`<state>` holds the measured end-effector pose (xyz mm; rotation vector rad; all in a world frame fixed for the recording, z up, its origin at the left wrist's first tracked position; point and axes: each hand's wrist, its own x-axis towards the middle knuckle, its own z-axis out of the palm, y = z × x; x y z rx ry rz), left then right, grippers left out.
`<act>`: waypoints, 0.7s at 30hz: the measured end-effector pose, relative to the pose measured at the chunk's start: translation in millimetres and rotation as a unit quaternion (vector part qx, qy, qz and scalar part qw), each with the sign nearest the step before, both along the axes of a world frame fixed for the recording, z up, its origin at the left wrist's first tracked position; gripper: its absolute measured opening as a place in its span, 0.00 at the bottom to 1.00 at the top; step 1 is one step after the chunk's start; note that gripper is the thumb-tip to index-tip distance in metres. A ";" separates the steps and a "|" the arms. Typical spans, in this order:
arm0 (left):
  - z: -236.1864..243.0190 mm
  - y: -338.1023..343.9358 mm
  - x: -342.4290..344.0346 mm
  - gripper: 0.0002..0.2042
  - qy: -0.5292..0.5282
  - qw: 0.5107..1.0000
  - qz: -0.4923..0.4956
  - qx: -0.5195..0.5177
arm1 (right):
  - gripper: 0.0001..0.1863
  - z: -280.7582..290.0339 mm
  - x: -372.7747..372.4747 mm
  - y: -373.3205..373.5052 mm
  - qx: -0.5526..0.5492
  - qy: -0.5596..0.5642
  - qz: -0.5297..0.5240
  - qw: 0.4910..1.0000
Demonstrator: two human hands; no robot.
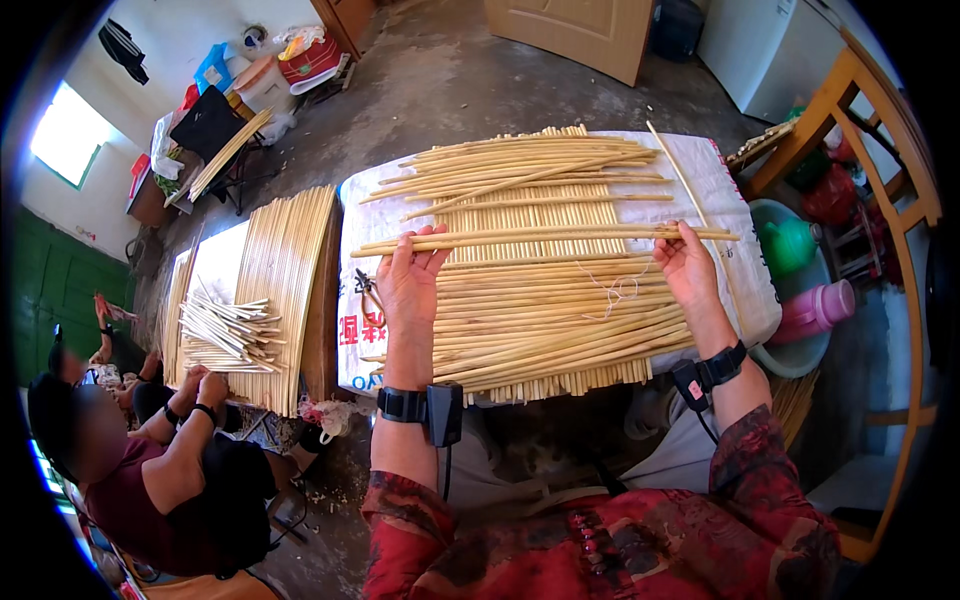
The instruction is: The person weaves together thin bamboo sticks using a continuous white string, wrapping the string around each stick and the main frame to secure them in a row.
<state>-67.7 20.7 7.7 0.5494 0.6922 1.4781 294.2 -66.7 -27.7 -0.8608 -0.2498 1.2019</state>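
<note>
Both hands hold a couple of long pale sticks (540,236) crosswise over the work surface. My left hand (410,275) grips their left end with curled fingers, and my right hand (686,268) pinches them near the right end. Beneath lie many similar sticks (545,330), some in a flat row and others loosely piled (520,160) toward the far side, on a white printed woven sheet (365,200). Thin white string (620,292) lies over the sticks below my right hand. A dark-handled cutting tool (370,300) rests just left of my left hand.
At left, another person (150,480) works at a surface with long sticks (280,250) and short white pieces (220,330). A basin (785,350) with a green container (785,240) and pink one (815,310) stands right, beside a wooden frame (905,250). An open door (560,35) is behind.
</note>
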 end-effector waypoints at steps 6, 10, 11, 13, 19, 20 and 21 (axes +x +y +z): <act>-6.8 0.9 2.3 0.07 -0.011 1.000 0.021 0.004 | 0.09 -4.5 -2.0 -0.4 -0.009 0.009 -0.005 1.000; -8.2 0.2 1.2 0.07 -0.015 1.000 0.012 0.018 | 0.08 -2.7 -8.0 -2.6 -0.003 0.012 -0.006 1.000; -8.5 0.5 0.7 0.08 -0.019 1.000 0.016 0.015 | 0.08 -2.5 -9.2 -2.8 -0.004 0.010 -0.008 1.000; -6.1 -0.3 3.8 0.08 -0.027 0.999 0.019 0.009 | 0.08 -0.1 -11.1 -2.6 0.001 0.006 -0.016 1.000; -6.1 -15.8 35.2 0.07 -0.027 0.996 -0.083 -0.030 | 0.09 0.9 -26.7 -1.8 0.017 0.005 -0.017 1.000; -8.4 -17.9 37.2 0.07 -0.014 0.995 -0.093 -0.036 | 0.09 4.8 -30.7 -1.4 0.018 -0.001 -0.012 1.000; -7.2 -20.9 41.5 0.07 -0.001 0.993 -0.105 -0.043 | 0.10 8.5 -32.7 -1.6 0.017 -0.007 -0.009 1.000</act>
